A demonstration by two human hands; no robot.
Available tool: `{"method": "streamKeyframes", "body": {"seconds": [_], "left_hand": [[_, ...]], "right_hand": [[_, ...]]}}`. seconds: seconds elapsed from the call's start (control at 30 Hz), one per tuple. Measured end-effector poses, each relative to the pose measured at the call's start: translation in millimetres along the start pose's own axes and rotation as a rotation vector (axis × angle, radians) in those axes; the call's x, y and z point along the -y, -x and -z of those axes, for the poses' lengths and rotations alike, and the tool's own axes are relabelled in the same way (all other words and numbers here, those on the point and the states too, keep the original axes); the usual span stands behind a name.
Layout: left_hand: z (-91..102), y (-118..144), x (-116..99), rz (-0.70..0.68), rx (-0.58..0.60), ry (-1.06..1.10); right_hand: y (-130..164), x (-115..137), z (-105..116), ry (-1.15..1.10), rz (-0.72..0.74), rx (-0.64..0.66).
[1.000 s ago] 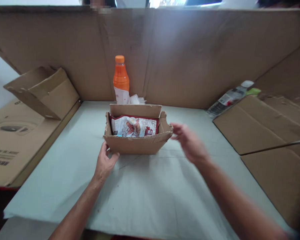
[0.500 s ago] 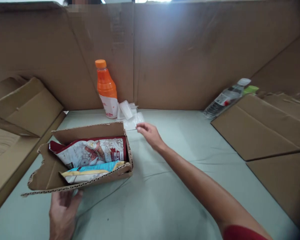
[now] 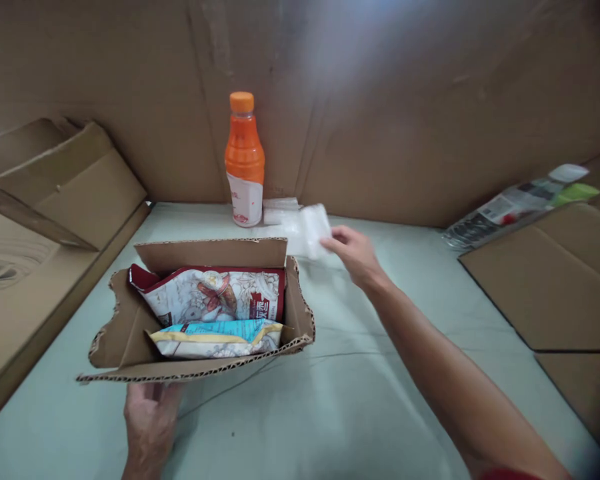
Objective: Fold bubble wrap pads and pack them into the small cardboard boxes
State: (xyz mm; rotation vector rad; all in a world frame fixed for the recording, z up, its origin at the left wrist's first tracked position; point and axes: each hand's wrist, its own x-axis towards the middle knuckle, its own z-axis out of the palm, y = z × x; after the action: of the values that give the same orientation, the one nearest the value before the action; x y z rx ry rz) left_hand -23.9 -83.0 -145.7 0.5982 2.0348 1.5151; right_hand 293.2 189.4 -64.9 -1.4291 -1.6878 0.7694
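My left hand (image 3: 151, 423) supports an open cardboard box (image 3: 220, 252) from below its near wall; the fingertips are hidden beneath it. Inside the box, a white-and-dark-red food pouch (image 3: 215, 293) leans at the back. In front of it lies a blue, yellow and white packet (image 3: 220, 340). My right hand (image 3: 353, 257) pinches the edge of a clear plastic packet (image 3: 314, 230), which is smeared by motion. More clear plastic packets (image 3: 280, 205) lie behind it, beside an upright bottle with an orange cap (image 3: 245, 157).
A tall cardboard wall (image 3: 390, 120) closes off the back of the pale green tabletop (image 3: 300, 427). On the right, a clear water bottle (image 3: 510, 203) leans by a cardboard box (image 3: 550, 267), with something green beside it. Another cardboard box (image 3: 70, 187) stands at left.
My right hand has closed on a clear plastic packet and raised it from the pile. The camera view has tilted down and shifted left. My left hand stays under the box.
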Motion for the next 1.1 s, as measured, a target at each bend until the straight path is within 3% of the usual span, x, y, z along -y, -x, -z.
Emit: {"method": "streamKeyframes", "body": {"seconds": [0.07, 0.1, 0.2, 0.27, 0.4, 0.47, 0.57, 0.73, 0.83, 0.9, 1.03, 1.1], "left_hand": [[-2.2, -1, -3, -0.014, 0.016, 0.05], [-2.4, -2, -4, -0.027, 0.047, 0.076], [-0.4, -6, -11, -0.07, 0.12, 0.116], [1.7, -8, -17, -0.089, 0.131, 0.124], [4.0, -6, -28, -0.088, 0.149, 0.111], [2.6, -3, -33, -0.083, 0.181, 0.086], [-8.2, -1, -42, -0.102, 0.204, 0.061], [-59.2, -12, -59, -0.148, 0.348, 0.082], [-91.3, -21, -62, -0.205, 0.421, 0.113], [-102.4, -25, -59, -0.231, 0.453, 0.13], [-93.4, -21, -48, -0.161, 0.416, 0.16], [-78.9, -12, -43, -0.098, 0.388, 0.154]], "right_hand": [[39, -12, 44, 0.059, -0.082, 0.056], [59, -14, 62, 0.135, -0.098, -0.008], [115, -3, 81, 0.267, -0.022, -0.189], [145, 14, 63, 0.226, 0.093, -0.103], [178, 42, -9, 0.08, 0.268, 0.267], [180, 46, -36, 0.014, 0.285, 0.348], [175, 42, -48, -0.064, 0.224, 0.322], [155, 31, -29, -0.079, 0.102, 0.139], [144, 26, -15, -0.109, 0.049, 0.119], [140, 20, -6, -0.109, 0.067, 0.126], [131, -4, 15, 0.223, 0.242, -0.033], [121, -21, 24, 0.448, 0.222, -0.089]]}}
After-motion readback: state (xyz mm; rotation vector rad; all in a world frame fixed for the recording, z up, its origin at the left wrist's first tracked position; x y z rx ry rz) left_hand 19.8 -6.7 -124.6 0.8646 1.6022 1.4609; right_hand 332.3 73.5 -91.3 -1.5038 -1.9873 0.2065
